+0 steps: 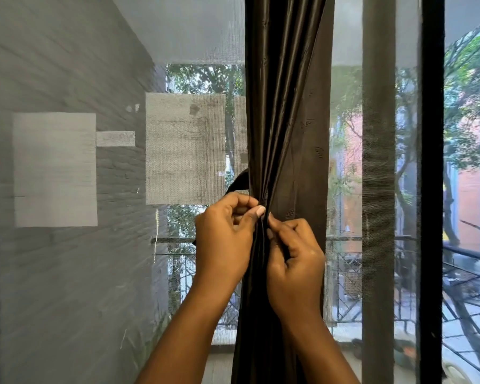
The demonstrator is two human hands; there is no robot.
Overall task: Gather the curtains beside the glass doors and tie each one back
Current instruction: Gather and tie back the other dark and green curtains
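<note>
A dark brown satin curtain [286, 112] hangs in the middle of the view, bunched into tight folds at hand height. My left hand [223, 234] sits on the curtain's left side, fingers curled, thumb and fingers pinching the folds. My right hand [294, 259] is close against it on the right and a little lower, fingers curled and pinching the same gathered cloth. A dark tie-back strap [237, 182] loops out from behind the curtain just above my left hand. Where the strap ends is hidden by my hands.
A mesh screen covers the glass door [94, 245] behind the curtain, with pale paper patches stuck on it. A black door frame post [431, 189] stands at the right. Outside are a balcony railing [372, 261], trees and buildings.
</note>
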